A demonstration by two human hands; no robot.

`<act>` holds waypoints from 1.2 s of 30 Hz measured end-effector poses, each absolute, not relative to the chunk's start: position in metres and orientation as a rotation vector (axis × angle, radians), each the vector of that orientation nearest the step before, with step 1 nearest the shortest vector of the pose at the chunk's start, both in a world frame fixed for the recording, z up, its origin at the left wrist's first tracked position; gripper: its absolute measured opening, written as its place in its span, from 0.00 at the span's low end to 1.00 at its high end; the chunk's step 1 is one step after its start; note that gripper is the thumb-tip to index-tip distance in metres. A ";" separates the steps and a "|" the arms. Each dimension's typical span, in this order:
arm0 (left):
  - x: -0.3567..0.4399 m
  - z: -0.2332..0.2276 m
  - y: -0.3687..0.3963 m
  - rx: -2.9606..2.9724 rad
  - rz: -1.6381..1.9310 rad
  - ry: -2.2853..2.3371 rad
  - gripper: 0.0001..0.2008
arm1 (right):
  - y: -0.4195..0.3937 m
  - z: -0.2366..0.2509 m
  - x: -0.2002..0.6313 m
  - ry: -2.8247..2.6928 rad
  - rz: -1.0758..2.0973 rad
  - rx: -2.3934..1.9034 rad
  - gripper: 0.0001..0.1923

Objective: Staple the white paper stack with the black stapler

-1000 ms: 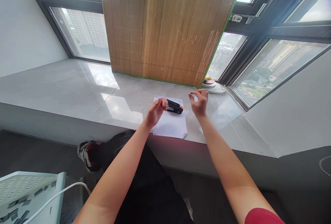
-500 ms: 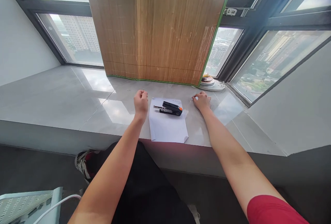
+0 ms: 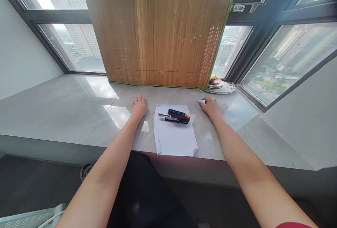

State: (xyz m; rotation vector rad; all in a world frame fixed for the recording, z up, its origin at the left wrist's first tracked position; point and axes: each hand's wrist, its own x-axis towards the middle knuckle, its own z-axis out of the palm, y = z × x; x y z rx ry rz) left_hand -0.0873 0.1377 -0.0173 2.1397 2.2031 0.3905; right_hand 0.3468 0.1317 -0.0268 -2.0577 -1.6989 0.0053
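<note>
My left hand (image 3: 139, 106) lies on the tiled sill with its fingers spread, left of the papers. A few tiny thin bits, too small to name, show by its fingertips. Over to the right, my right hand (image 3: 210, 106) rests on the sill, thumb and fingers pinched around something small and dark that I cannot make out. Between the hands are white paper sheets (image 3: 175, 140), their lower corners slightly curled. On top of them lies a black stapler (image 3: 179, 116) with an orange spot at its right end; its top arm is raised and a metal rail sticks out leftward.
A bamboo blind (image 3: 168, 35) with green edging hangs down to the back of the sill (image 3: 65, 112). Stacked plates or discs (image 3: 219, 87) sit behind my right hand. Dark-framed windows stand on both sides. A pale perforated plastic item (image 3: 31, 217) is at the lower left.
My left hand has gone from a closed fist to spread fingers flat on the sill. My right hand keeps its pinch in nearly the same place. The camera view has shifted slightly.
</note>
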 end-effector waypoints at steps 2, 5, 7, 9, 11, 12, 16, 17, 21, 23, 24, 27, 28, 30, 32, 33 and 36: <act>-0.087 -0.018 0.139 2.158 0.367 2.178 0.35 | 0.131 -0.026 0.346 -1.685 0.013 -2.052 0.20; -0.086 -0.018 0.135 2.161 0.432 2.183 0.31 | 0.131 -0.025 0.344 -1.677 0.019 -2.019 0.18; -0.086 -0.017 0.129 2.136 0.523 2.218 0.26 | 0.131 -0.025 0.342 -1.684 0.013 -1.971 0.17; -0.086 -0.014 0.122 2.100 0.607 2.251 0.21 | 0.132 -0.025 0.340 -1.695 0.004 -1.918 0.16; -0.086 -0.011 0.117 2.087 0.674 2.251 0.18 | 0.132 -0.026 0.337 -1.715 -0.001 -1.871 0.16; -0.086 -0.010 0.115 2.085 0.701 2.241 0.16 | 0.132 -0.025 0.336 -1.728 0.001 -1.851 0.16; -0.088 -0.007 0.113 2.049 0.782 2.187 0.07 | 0.127 -0.022 0.327 -1.786 0.033 -1.777 0.16; -0.089 -0.007 0.114 2.036 0.807 2.171 0.06 | 0.125 -0.020 0.324 -1.793 0.041 -1.758 0.16; -0.089 -0.009 0.116 2.016 0.875 2.103 0.09 | 0.118 -0.014 0.314 -1.799 0.057 -1.660 0.16; -0.089 -0.011 0.117 2.043 0.855 2.095 0.11 | 0.116 -0.013 0.310 -1.809 0.064 -1.617 0.16; -0.089 -0.011 0.117 2.058 0.838 2.098 0.11 | 0.115 -0.012 0.308 -1.819 0.072 -1.602 0.16; -0.090 -0.012 0.119 2.076 0.807 2.105 0.10 | 0.114 -0.011 0.304 -1.851 0.098 -1.563 0.15; -0.090 -0.012 0.120 2.070 0.813 2.103 0.10 | 0.114 -0.011 0.303 -1.855 0.106 -1.544 0.15; -0.091 -0.010 0.120 2.035 0.849 2.083 0.09 | 0.113 -0.010 0.300 -1.857 0.123 -1.491 0.14; -0.089 -0.006 0.118 1.965 0.939 2.027 0.09 | 0.109 -0.007 0.295 -1.858 0.156 -1.418 0.13; -0.087 -0.003 0.116 1.926 1.008 1.968 0.09 | 0.107 -0.004 0.292 -1.865 0.191 -1.368 0.13; -0.076 0.007 0.102 1.862 1.254 1.652 0.07 | 0.095 0.005 0.281 -1.952 0.390 -1.156 0.17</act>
